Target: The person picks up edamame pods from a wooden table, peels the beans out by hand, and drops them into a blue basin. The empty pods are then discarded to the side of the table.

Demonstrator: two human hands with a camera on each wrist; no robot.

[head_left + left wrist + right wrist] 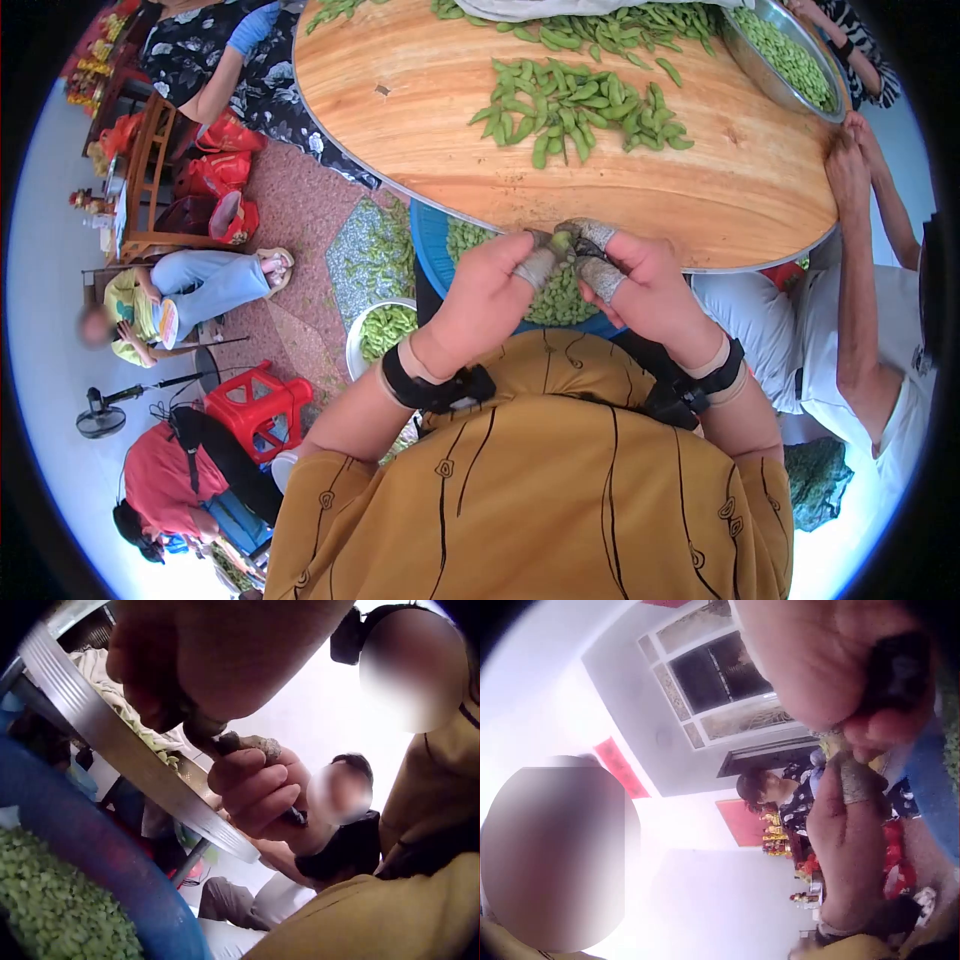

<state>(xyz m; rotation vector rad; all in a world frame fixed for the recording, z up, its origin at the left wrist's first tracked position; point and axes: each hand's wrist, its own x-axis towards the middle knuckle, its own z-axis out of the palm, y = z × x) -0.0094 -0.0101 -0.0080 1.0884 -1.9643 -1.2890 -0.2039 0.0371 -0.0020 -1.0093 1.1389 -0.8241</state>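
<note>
Both hands meet over the blue basin [432, 262] at the table's near edge. Between their fingertips is a green soybean pod [562, 243], mostly covered by the fingers. My left hand [487, 290] pinches it from the left, and my right hand [655, 295] pinches it from the right. Greyish tape wraps thumbs and fingers on both hands. Below them, shelled green soybeans [560, 305] fill the basin; the left wrist view shows these beans [60, 900] too. In the right wrist view, the left hand [847, 840] touches the right at the fingertips.
Loose soybean pods [585, 105] lie on the wooden table [420, 130], with a metal bowl of shelled beans [785, 60] at its far right. A white bowl [355, 345] stands left of my arm, near a red stool [260, 405]. Another person's arms [855, 260] are at right.
</note>
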